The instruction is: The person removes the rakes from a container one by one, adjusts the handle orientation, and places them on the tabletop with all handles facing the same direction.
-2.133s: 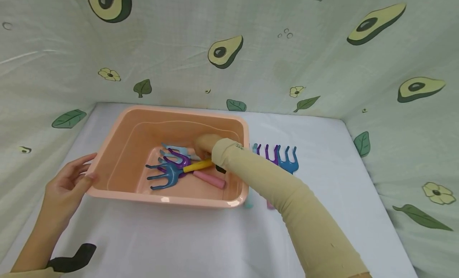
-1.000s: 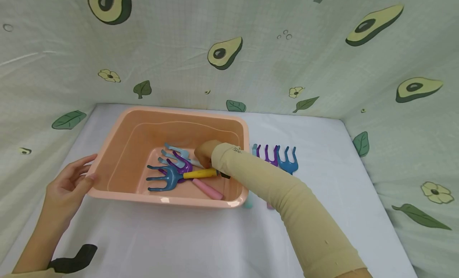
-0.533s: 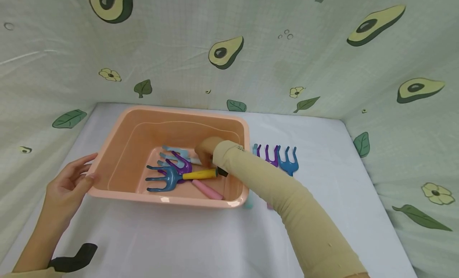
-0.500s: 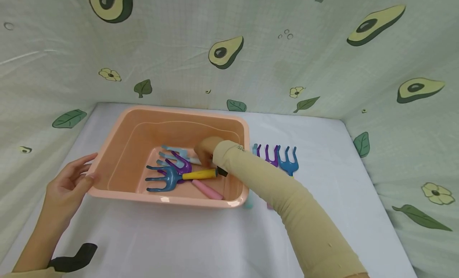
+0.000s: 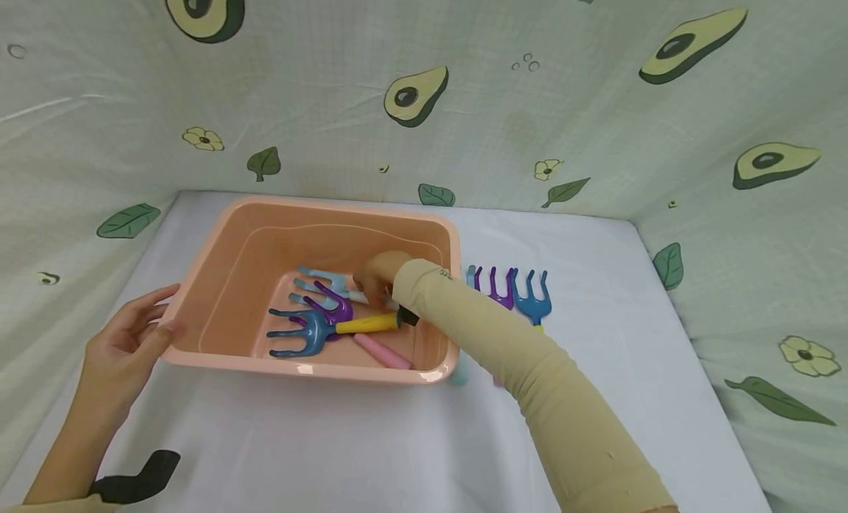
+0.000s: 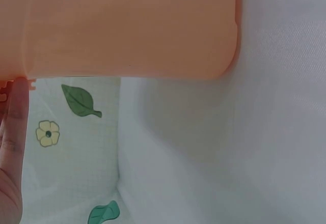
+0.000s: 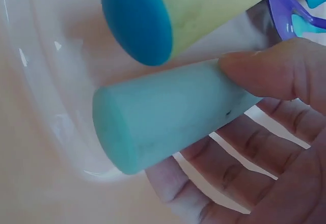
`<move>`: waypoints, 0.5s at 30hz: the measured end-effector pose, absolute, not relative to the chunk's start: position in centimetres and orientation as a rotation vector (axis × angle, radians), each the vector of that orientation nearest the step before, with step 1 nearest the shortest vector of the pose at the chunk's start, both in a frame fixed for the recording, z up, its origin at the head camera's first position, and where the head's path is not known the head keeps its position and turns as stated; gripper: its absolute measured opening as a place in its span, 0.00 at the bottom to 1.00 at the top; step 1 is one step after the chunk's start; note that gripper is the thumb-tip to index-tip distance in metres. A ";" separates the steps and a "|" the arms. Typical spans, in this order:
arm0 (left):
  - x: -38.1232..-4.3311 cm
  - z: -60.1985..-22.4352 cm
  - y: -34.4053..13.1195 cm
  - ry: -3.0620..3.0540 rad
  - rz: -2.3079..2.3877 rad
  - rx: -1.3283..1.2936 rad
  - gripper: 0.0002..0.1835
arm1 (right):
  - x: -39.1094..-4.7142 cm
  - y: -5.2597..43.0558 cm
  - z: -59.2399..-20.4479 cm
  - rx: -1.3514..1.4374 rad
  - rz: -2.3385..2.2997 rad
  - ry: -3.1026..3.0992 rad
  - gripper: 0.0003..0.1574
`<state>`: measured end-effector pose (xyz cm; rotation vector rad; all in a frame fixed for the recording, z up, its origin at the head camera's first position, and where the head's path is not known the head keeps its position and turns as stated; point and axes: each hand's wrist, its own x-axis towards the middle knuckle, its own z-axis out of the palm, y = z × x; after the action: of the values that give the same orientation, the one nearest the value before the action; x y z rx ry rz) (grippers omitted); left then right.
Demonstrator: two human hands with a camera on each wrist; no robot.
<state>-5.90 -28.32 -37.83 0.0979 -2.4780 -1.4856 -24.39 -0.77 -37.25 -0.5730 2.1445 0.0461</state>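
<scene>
In the head view my left hand (image 5: pixel 122 344) grips the left rim of a peach plastic tub (image 5: pixel 205 274), thumb in front. The left wrist view shows one of its fingers (image 6: pixel 15 117) against the tub's outside. My right hand (image 5: pixel 377 276) reaches into the tub and holds the pale mint handle (image 7: pixel 163 112) of a light blue toy hand rake (image 5: pixel 336 282) between thumb and fingers. Just beside it lies a blue hand rake (image 5: pixel 313 334) with a yellow handle, across a purple hand rake (image 5: pixel 343 309) with a pink handle (image 5: pixel 383 351). Another light blue rake head (image 5: pixel 301 299) shows partly beneath.
Right of the tub, on the white cloth, a purple rake (image 5: pixel 502 299) and a blue rake (image 5: pixel 533 307) lie side by side with a light blue one (image 5: pixel 470 275). My right sleeve (image 5: pixel 517 351) covers most of their handles. Patterned cloth walls (image 5: pixel 331 93) enclose the table.
In the tub the blue rake and the pink handle have shifted slightly left and toward the front. My right hand has moved only a little; my left hand stays on the rim.
</scene>
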 end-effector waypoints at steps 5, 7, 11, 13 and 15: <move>-5.8 -37.9 -28.3 -2.429 -1.557 0.072 0.26 | -24.6 -0.8 -37.2 -0.557 -0.012 2.129 0.16; -5.8 -37.9 -28.3 -2.411 -1.587 0.059 0.26 | -24.7 -0.8 -37.1 -0.580 -0.027 2.129 0.18; -5.8 -37.9 -28.3 -2.422 -1.568 0.062 0.26 | -24.7 -0.8 -36.8 -0.607 -0.080 2.143 0.21; -5.8 -37.9 -28.3 -2.435 -1.544 0.069 0.26 | -24.5 -0.8 -36.6 -0.578 -0.131 2.149 0.20; -5.7 -37.9 -28.3 -2.441 -1.533 0.071 0.26 | -24.4 -0.8 -36.3 -0.570 -0.178 2.141 0.18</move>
<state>-5.73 -28.32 -37.85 0.0710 -2.4406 -1.5334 -24.43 -0.79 -36.31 -0.5701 2.1415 -0.1783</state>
